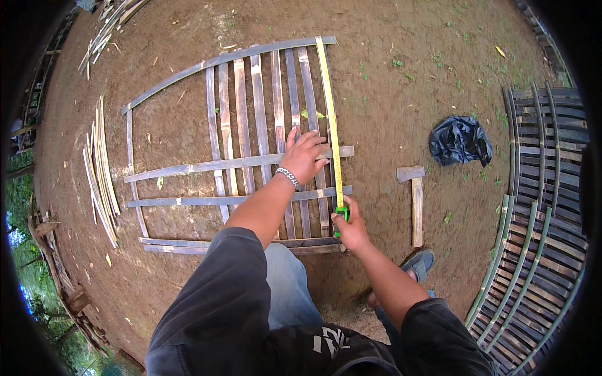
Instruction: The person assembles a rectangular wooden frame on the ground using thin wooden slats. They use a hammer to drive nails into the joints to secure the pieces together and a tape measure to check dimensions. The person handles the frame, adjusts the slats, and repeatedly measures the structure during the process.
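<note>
On the ground in front of me lies a frame of split bamboo slats [258,94], with long rails crossing several upright slats. My right hand [352,227] is closed around a green and black tape measure [340,220] near the frame's lower right corner. Its yellow blade [332,113] runs out along the right-end slat, up to the far rail [276,46]. My left hand [303,156], with a chain bracelet at the wrist, rests with fingers spread on the middle rail [207,166], just left of the blade.
To the right lie a hatchet [417,207] with a wooden handle and a crumpled black plastic bag [461,141]. Slatted bamboo panels [533,250] stretch along the far right. Thin bamboo strips [100,172] are piled on the left, with more strips [106,31] at the upper left.
</note>
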{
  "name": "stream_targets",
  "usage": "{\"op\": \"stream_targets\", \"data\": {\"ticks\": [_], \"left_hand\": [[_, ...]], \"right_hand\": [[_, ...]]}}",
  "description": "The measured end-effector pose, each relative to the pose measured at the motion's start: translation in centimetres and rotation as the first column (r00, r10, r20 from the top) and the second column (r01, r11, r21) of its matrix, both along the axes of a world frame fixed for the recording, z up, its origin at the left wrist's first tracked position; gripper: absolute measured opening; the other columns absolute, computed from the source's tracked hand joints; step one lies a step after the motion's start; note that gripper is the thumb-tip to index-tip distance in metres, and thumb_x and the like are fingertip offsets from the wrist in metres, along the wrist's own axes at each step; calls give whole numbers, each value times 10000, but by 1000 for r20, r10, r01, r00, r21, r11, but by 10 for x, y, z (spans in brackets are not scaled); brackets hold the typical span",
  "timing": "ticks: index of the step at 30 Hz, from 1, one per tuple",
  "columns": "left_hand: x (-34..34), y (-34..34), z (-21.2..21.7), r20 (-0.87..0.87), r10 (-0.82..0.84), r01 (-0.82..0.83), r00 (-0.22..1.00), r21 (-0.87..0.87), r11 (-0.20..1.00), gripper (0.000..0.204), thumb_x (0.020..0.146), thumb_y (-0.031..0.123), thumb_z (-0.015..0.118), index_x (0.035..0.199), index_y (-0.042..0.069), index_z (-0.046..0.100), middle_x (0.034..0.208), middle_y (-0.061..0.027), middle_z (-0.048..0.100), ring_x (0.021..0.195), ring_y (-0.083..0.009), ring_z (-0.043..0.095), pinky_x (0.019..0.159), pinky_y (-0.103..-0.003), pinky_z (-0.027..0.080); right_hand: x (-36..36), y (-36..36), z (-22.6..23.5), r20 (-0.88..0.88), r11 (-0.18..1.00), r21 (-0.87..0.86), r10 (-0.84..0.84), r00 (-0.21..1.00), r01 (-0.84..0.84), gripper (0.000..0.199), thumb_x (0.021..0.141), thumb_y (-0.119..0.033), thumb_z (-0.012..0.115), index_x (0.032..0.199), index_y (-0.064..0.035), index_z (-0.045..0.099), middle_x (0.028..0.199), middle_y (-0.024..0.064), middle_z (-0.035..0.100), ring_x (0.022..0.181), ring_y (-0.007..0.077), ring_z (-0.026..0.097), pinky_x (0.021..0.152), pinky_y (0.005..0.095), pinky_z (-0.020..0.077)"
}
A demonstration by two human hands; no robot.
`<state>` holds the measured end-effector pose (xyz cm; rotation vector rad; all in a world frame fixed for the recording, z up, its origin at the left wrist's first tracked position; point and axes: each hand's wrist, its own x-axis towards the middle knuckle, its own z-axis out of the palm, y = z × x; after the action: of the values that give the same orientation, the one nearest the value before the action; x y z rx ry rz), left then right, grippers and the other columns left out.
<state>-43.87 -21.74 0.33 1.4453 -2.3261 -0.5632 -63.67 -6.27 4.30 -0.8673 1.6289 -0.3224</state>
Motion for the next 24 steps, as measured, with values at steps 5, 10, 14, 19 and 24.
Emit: {"op": "stream_targets", "data": {"ticks": [5,10,14,19,24], "left_hand": [[-1,-1,1,-63,3,-5,998,-28,1000,350,780,236,813,1114,159,744,1042,-11,641,1182,-221,561,1203,-548,203],[-1,2,1,-64,6,-7,998,-24,1000,335,782,235,812,1105,167,752,997,-12,621,1130,-217,564,1199,-530,214],[1,6,0,-44,-3,1,999,-33,999,337,783,238,813,1107,169,752,1002,-10,619,1127,-215,561,1180,-521,236],[-1,8,2,-53,-1,-1,999,-22,1000,331,793,243,807,1112,171,754,998,-14,618,1063,-220,564,1053,-455,355],[-2,9,0,-48,14,-14,999,3,1000,321,806,235,795,1118,168,755,996,-20,618,1024,-227,566,919,-392,442]], "right_hand": [[-2,10,-10,57,996,51,-79,995,76,667,916,-286,678,1494,-156,372,1182,203,651,1087,334,639,954,424,484],[-3,7,-10,139,993,74,-106,985,97,621,946,-215,654,1494,-187,363,1059,81,591,930,199,584,764,384,541],[2,0,5,150,975,170,-169,974,143,633,927,-272,670,1481,-169,384,1083,140,635,974,268,622,897,411,502],[-3,6,-10,76,996,64,-72,994,67,629,922,-272,672,1473,-165,387,1162,178,636,1060,306,624,940,420,486],[-3,5,-9,91,996,57,-72,993,67,628,920,-284,674,1470,-170,391,1155,187,641,1046,306,634,917,417,499]]}}
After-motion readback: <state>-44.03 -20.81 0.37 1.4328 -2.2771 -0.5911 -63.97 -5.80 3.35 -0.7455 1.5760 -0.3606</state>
